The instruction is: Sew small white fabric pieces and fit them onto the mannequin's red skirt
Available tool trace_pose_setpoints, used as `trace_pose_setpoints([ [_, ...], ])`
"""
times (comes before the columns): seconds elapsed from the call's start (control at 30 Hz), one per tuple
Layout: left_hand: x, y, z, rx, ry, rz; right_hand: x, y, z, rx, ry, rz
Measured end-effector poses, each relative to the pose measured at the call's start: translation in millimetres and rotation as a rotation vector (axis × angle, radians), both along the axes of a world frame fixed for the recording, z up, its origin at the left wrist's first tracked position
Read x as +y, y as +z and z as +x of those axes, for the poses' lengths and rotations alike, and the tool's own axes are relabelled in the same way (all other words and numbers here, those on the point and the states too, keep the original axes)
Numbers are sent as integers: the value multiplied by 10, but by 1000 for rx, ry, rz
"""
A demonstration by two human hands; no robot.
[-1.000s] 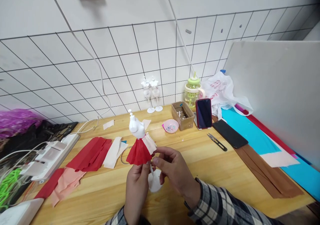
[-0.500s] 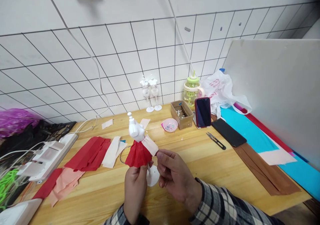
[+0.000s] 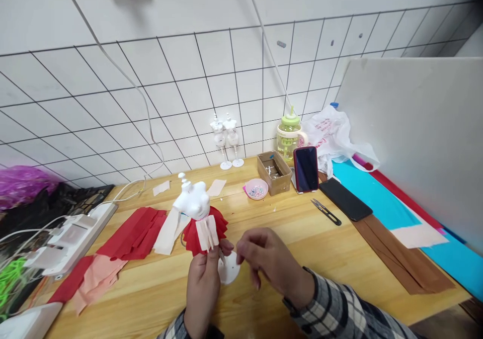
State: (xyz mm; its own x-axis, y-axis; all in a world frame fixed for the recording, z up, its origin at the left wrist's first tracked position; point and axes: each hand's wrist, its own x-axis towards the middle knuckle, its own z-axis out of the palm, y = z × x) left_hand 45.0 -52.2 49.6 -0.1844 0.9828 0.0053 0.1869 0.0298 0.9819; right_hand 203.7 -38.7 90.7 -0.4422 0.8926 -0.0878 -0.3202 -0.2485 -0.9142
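Note:
My left hand (image 3: 204,278) grips the stem of a small white dress form (image 3: 194,200), just below a pleated red paper skirt (image 3: 192,238) around its waist. The form leans to the left, and its round white base (image 3: 229,271) shows behind the hand. Pale cream strips (image 3: 207,232) hang down over the skirt's front. To the right of the base, my right hand (image 3: 269,261) is apart from the skirt, fingers loosely bent and spread, with nothing visible in them.
Red strips (image 3: 132,233) and cream strips (image 3: 168,233) lie left. Behind are two bare dress forms (image 3: 225,138), a pink bead dish (image 3: 256,189), a cardboard box (image 3: 274,172) and a propped phone (image 3: 306,169). Thread snips (image 3: 326,212) and brown strips (image 3: 403,256) lie right.
My right hand has let go of the cream piece and drawn slightly right. The dress form has turned in my left hand and tilts further left, bringing the cream strips to the front.

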Motion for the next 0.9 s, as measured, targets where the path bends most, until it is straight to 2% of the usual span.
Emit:
trace_pose_setpoints([
  [0.07, -11, -29, -8, 23, 8, 23, -1, 70, 96, -198, -286, 357],
  [0.1, -18, -42, -9, 33, 20, 25, -4, 113, 134, -289, -371, 544],
  [0.17, -34, -64, -6, 41, 37, 4, -10, 190, 179, -412, -416, 848],
  [0.2, -43, -70, -3, 39, 42, -9, -12, 218, 185, -457, -407, 953],
  [0.27, -61, -67, 3, 30, 44, -19, -11, 247, 171, -502, -388, 1052],
  [0.33, -78, -39, 13, 28, 32, -15, -4, 253, 135, -484, -407, 1001],
  [0.43, -101, 31, 35, 41, 4, -2, 30, 264, 69, -389, -462, 745],
  [0.53, -114, 79, 51, 49, -20, 12, 93, 288, 19, -266, -360, 459],
  [0.6, -119, 74, 46, 55, -30, 16, 135, 297, 6, -188, -294, 326],
  [0.7, -125, 28, 24, 79, -59, 1, 172, 292, 14, -134, -259, 252],
  [0.9, -125, -27, 18, 46, -125, -3, 186, 250, 38, -160, -235, 240],
])
